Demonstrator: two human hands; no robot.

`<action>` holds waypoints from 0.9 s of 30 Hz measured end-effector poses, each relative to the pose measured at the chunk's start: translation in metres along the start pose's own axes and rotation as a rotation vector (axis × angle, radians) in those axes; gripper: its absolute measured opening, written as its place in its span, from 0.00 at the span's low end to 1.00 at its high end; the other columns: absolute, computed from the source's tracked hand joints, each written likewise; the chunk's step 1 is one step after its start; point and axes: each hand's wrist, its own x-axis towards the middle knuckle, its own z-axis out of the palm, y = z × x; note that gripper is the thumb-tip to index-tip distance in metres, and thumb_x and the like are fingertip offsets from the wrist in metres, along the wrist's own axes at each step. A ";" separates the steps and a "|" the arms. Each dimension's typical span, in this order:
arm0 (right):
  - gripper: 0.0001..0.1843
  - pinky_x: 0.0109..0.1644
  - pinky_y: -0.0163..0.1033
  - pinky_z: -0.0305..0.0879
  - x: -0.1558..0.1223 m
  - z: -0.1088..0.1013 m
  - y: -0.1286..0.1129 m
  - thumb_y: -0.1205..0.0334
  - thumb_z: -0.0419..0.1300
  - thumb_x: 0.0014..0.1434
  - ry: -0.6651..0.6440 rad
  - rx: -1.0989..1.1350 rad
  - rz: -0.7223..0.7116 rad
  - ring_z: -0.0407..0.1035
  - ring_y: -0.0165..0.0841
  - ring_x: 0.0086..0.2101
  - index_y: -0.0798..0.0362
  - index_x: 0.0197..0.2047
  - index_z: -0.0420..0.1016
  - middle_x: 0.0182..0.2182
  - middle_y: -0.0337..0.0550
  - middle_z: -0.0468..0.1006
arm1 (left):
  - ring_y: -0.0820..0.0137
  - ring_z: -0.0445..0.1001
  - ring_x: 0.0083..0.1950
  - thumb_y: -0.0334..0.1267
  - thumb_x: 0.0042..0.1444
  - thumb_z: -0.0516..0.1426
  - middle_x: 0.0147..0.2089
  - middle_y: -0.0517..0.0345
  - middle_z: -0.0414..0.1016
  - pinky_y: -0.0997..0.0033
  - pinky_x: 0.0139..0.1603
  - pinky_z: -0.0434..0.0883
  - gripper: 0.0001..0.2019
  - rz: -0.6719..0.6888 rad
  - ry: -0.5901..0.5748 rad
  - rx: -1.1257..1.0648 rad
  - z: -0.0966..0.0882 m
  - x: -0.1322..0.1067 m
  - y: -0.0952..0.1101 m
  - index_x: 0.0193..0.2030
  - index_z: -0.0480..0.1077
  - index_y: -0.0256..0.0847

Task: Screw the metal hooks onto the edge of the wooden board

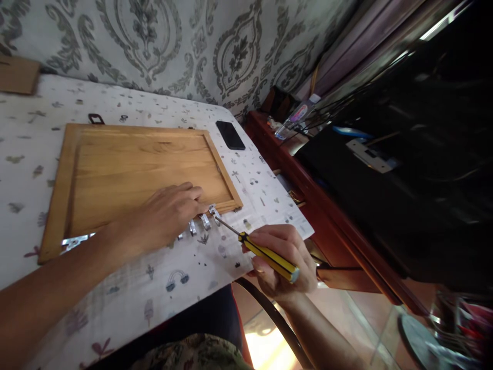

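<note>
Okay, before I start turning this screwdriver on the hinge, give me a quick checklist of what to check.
1. Tip of the screwdriver seated in a screw of the hinge: cannot tell, too small to see.
2. Grip of the right hand on the handle: ok, closed around it.
3. Steadying by the left hand on the wooden door: ok, it rests beside the hinge.
4. Left fingertips away from the tip: not ok, they lie close.
5. Door flat on the table: ok.
6. The phone out of the way: ok, past the far corner.

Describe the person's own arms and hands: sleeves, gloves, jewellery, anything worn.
Both are bare. The left hand and right hand wear no gloves, and no rings show on the visible fingers. The left forearm and right forearm show no sleeve, watch or bracelet as far as the frame reaches.
</note>
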 end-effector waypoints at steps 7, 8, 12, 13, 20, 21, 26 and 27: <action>0.13 0.29 0.37 0.75 0.011 0.003 -0.008 0.56 0.59 0.73 -0.030 0.004 -0.055 0.75 0.33 0.32 0.55 0.51 0.80 0.34 0.45 0.80 | 0.63 0.68 0.44 0.23 0.68 0.51 0.40 0.55 0.70 0.63 0.41 0.61 0.16 0.009 0.017 -0.014 0.001 -0.001 -0.001 0.46 0.78 0.42; 0.12 0.29 0.36 0.74 0.013 0.003 -0.010 0.56 0.59 0.73 -0.038 -0.014 -0.059 0.75 0.33 0.32 0.54 0.50 0.80 0.34 0.44 0.79 | 0.63 0.68 0.43 0.23 0.68 0.51 0.39 0.55 0.70 0.64 0.40 0.61 0.15 0.009 0.014 -0.009 0.000 0.000 -0.001 0.46 0.78 0.42; 0.12 0.28 0.35 0.74 0.015 0.004 -0.015 0.56 0.59 0.73 -0.061 -0.060 -0.077 0.74 0.31 0.31 0.53 0.46 0.80 0.33 0.44 0.78 | 0.64 0.68 0.42 0.22 0.67 0.52 0.39 0.54 0.71 0.64 0.39 0.60 0.15 0.004 -0.010 0.000 -0.003 0.002 0.002 0.44 0.78 0.41; 0.12 0.28 0.35 0.74 0.014 0.004 -0.016 0.56 0.59 0.73 -0.062 -0.060 -0.079 0.74 0.31 0.31 0.54 0.45 0.80 0.33 0.44 0.77 | 0.64 0.68 0.43 0.22 0.67 0.52 0.40 0.54 0.71 0.64 0.39 0.60 0.15 -0.001 -0.018 -0.004 -0.004 0.002 0.003 0.44 0.78 0.41; 0.10 0.30 0.35 0.75 0.011 0.006 -0.016 0.57 0.60 0.73 -0.055 -0.051 -0.065 0.75 0.32 0.32 0.54 0.47 0.79 0.34 0.44 0.77 | 0.63 0.68 0.43 0.23 0.67 0.53 0.40 0.55 0.70 0.63 0.41 0.60 0.14 -0.026 -0.042 -0.031 -0.005 0.003 0.004 0.43 0.78 0.43; 0.10 0.30 0.35 0.75 0.011 0.006 -0.016 0.57 0.60 0.73 -0.055 -0.050 -0.063 0.75 0.32 0.32 0.54 0.47 0.79 0.34 0.44 0.77 | 0.63 0.68 0.43 0.23 0.67 0.53 0.40 0.55 0.70 0.63 0.41 0.61 0.14 -0.026 -0.042 -0.032 -0.005 0.003 0.004 0.43 0.78 0.43; 0.10 0.31 0.35 0.75 0.012 0.006 -0.017 0.58 0.60 0.73 -0.056 -0.056 -0.059 0.75 0.32 0.32 0.54 0.46 0.80 0.33 0.44 0.77 | 0.63 0.68 0.45 0.22 0.67 0.53 0.42 0.55 0.71 0.62 0.42 0.61 0.16 -0.026 -0.040 -0.035 -0.004 0.002 0.003 0.46 0.79 0.44; 0.09 0.31 0.35 0.75 0.012 0.006 -0.017 0.59 0.60 0.73 -0.060 -0.059 -0.057 0.75 0.32 0.32 0.54 0.46 0.80 0.33 0.44 0.78 | 0.63 0.68 0.45 0.22 0.67 0.53 0.42 0.55 0.71 0.63 0.42 0.61 0.16 -0.025 -0.041 -0.035 -0.004 0.003 0.003 0.46 0.79 0.44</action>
